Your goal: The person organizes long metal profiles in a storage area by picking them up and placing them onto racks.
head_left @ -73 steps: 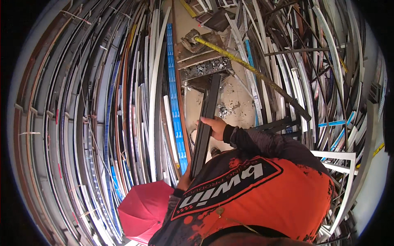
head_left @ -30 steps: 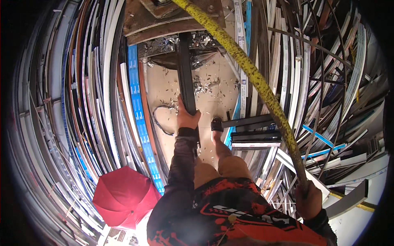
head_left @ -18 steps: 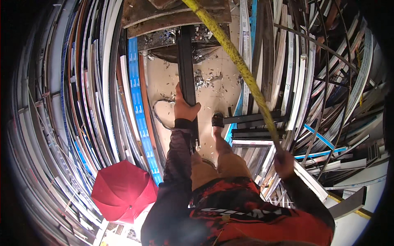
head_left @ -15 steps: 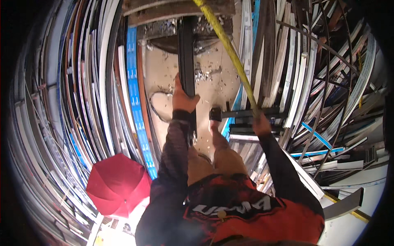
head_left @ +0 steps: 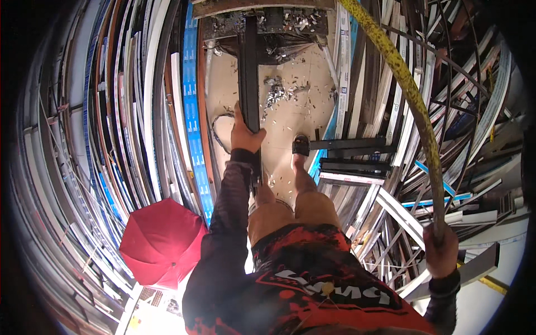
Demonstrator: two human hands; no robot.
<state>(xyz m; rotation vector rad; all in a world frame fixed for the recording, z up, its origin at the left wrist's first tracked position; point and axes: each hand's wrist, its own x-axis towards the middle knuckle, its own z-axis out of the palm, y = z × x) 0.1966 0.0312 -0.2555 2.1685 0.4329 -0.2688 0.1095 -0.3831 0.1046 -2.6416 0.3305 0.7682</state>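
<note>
My left hand (head_left: pixel 245 137) is around a long black bar (head_left: pixel 249 78), its index finger stretched along the left side and its thumb out to the right. The bar runs away from me toward a dark, chip-strewn work surface (head_left: pixel 218 27). At the far right, my right hand (head_left: pixel 441 254) is closed in a fist round the lower end of a long yellow pole (head_left: pixel 416 95) with worn, speckled paint. This pole curves up and leftward to the top edge of the view, where its far end is out of sight.
Long strips and profiles (head_left: pixel 134 106) line the left side. More lengths, some tangled, fill the right (head_left: pixel 446 162). Short black pieces (head_left: pixel 354 153) lie beside my sandalled foot (head_left: pixel 300 146). Metal scraps (head_left: pixel 276 92) litter the tan floor (head_left: pixel 229 84). A red umbrella (head_left: pixel 159 240) stands open at lower left.
My right hand has moved right and closer to my body, swinging the yellow pole rightward. My left hand keeps its hold on the black bar. The view has shifted slightly.
</note>
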